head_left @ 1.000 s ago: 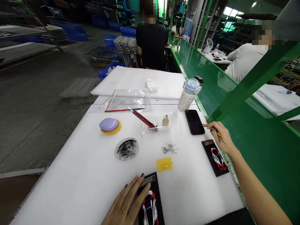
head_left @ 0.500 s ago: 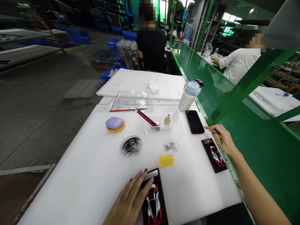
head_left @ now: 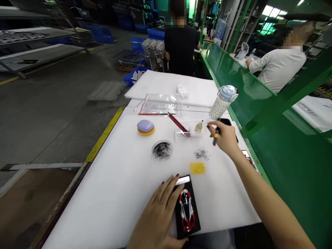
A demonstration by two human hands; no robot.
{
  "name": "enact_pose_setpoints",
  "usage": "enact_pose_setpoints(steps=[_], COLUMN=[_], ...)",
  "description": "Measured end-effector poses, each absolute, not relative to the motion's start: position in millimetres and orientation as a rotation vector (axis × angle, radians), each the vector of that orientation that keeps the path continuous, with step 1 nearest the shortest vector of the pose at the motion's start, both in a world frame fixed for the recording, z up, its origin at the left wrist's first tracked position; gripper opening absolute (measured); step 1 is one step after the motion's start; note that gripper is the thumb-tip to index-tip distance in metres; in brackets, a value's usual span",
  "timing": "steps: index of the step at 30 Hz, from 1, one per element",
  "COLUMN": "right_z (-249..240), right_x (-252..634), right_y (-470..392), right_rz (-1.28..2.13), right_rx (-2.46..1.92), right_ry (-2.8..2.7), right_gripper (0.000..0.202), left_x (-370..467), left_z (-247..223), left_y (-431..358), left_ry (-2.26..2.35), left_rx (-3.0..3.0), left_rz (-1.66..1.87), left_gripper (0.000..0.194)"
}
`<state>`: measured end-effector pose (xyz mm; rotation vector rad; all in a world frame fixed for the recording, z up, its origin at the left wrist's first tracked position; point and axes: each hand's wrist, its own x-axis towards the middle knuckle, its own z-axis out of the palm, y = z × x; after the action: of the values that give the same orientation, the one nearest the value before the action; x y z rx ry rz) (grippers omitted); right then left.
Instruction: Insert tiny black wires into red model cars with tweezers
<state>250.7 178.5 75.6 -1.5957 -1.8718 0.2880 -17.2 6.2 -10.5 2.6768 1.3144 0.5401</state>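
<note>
My left hand point(head_left: 159, 214) lies across a red, white and black model car point(head_left: 187, 211) on a black base. Its fingers reach the far end by the label, and the thumb is at the near edge, so the base is held between them. Above the table, my right hand point(head_left: 225, 137) pinches tweezers point(head_left: 215, 137), dark with a yellow band, pointing down. Under that hand a black phone point(head_left: 226, 121) is partly hidden. Below it are a pile of tiny dark slivers point(head_left: 201, 153) and a yellow sticky piece point(head_left: 197, 168).
A round dish of black slivers point(head_left: 162, 150), a lilac-and-yellow oval case point(head_left: 145, 127), a clear tray point(head_left: 181, 134) with a red cutter point(head_left: 178, 123) and small bottle point(head_left: 199, 127), and a tumbler point(head_left: 221, 103) stand around. Another model car point(head_left: 248, 156) is partly behind my right forearm. Two people sit beyond.
My right hand has moved left from beside the other model car to over the phone, tweezers still in it. My left thumb now shows at the base's near edge. The view has shifted.
</note>
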Motion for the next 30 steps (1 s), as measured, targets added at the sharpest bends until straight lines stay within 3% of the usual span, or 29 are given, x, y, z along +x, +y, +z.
enact_pose_setpoints(steps=[6,11,18,30], right_z=[70,86,32,17], right_x=[221,225,193,186], right_y=[210,149,27,13], right_rz=[-0.115,-0.240,1.098,1.164], right_rx=[-1.601,-1.215,-1.134,-1.151], right_ry=[-1.799,-1.563,-0.850,-0.775], right_gripper=[0.020,0.029,0.039,0.039], left_x=[-16,-16,-16,-18], left_z=[1,3,2,3], left_y=[7,8,7,8], left_ry=[1.249,1.229,1.224,1.233], left_rx=[2.555,2.540,2.541,2.576], left_rz=[0.435,0.454,0.511,0.533], left_gripper=[0.123,0.122,0.120,0.117])
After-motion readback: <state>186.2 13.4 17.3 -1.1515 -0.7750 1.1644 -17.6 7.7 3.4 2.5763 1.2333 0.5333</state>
